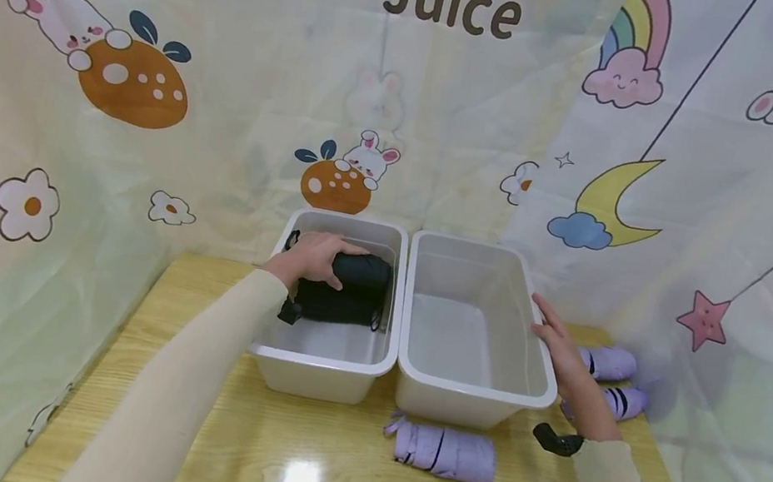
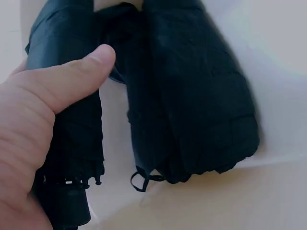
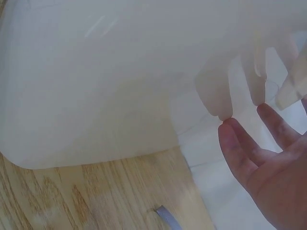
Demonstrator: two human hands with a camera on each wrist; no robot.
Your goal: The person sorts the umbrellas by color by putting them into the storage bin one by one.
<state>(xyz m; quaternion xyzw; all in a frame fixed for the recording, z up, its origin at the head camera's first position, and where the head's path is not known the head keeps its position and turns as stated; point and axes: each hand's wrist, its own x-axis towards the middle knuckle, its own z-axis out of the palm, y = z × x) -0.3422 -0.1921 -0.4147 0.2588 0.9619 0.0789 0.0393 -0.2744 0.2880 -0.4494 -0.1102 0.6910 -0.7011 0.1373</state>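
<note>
In the left white bin (image 1: pixel 329 363), my left hand (image 1: pixel 316 255) grips a black folding umbrella (image 2: pixel 72 129), its thumb laid across the rolled fabric. Its other fingers are mostly hidden behind it. Beside that umbrella, more black folded umbrellas (image 2: pixel 201 105) lie in the bin; a small loop hangs from their end. My right hand (image 1: pixel 562 353) is at the outer right side of the right white bin (image 1: pixel 477 390). Its extended fingertips (image 3: pixel 226 125) touch the bin wall, which mirrors them. Nothing is held in that hand.
A lilac folded umbrella (image 1: pixel 447 453) lies on the wooden table (image 1: pixel 246 455) in front of the right bin. Two more lilac umbrellas (image 1: pixel 610 363) lie to the right, partly behind my right hand. A printed curtain (image 1: pixel 252 85) hangs behind and at both sides.
</note>
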